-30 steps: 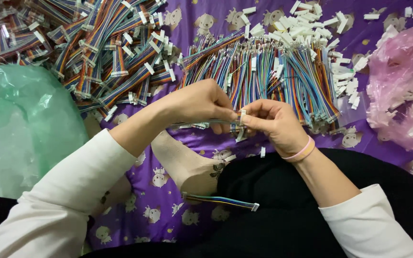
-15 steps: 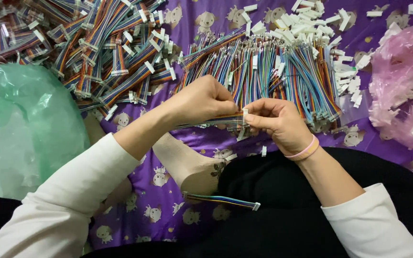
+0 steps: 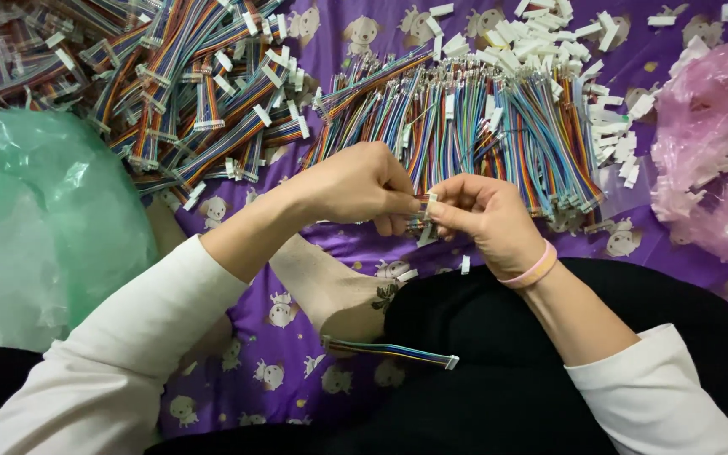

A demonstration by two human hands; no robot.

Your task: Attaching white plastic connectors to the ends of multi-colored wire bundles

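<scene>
— What covers the ground?
— A purple cloth (image 3: 650,253) printed with small cartoon figures, heaped with rainbow wire bundles (image 3: 482,126); a green bag (image 3: 35,219) lies left, a pink bag (image 3: 709,143) right.
— And the hands?
— The left hand (image 3: 355,185) and right hand (image 3: 486,219) meet above the cloth, fingertips pinched together on one small white connector (image 3: 429,206) and its wire end.

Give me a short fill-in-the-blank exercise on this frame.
1. The right hand pinches a small ____ connector.
2. The wristband on the right wrist is ____.
3. The crumpled plastic bag at the left is ____.
4. One finished ribbon cable lies on the person's black ____.

Missing words: white; pink; green; trousers
</scene>
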